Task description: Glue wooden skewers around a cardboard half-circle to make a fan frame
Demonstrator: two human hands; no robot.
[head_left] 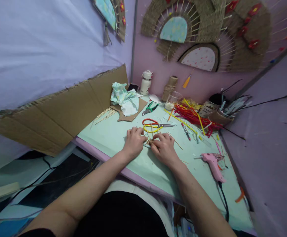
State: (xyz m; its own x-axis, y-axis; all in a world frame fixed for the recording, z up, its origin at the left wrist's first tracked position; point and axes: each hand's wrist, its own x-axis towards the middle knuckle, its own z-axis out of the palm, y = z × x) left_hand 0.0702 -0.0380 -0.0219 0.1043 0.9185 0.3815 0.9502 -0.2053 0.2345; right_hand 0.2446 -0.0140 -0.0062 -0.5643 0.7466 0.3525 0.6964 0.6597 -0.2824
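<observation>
Both hands are at a small fan-shaped piece with thin wooden sticks (148, 135) spreading out from it, low over the table. My left hand (134, 143) grips its left side, fingers bent and pressed together. Pinching the right side is my right hand (165, 148), fingertips close to the left ones. My fingers hide most of the piece's base. Just beyond it lie scissors (168, 125) with one red and one yellow handle, partly behind the sticks. A loose thin stick (176, 142) rests right of my right hand.
A pink glue gun (214, 166) with a black cord lies at right. Green-handled pruners (150, 108), patterned cloth (126, 98), a plastic cup (173, 98) and red pipe cleaners (190, 115) lie farther back. A cardboard sheet (66, 108) stands along the left.
</observation>
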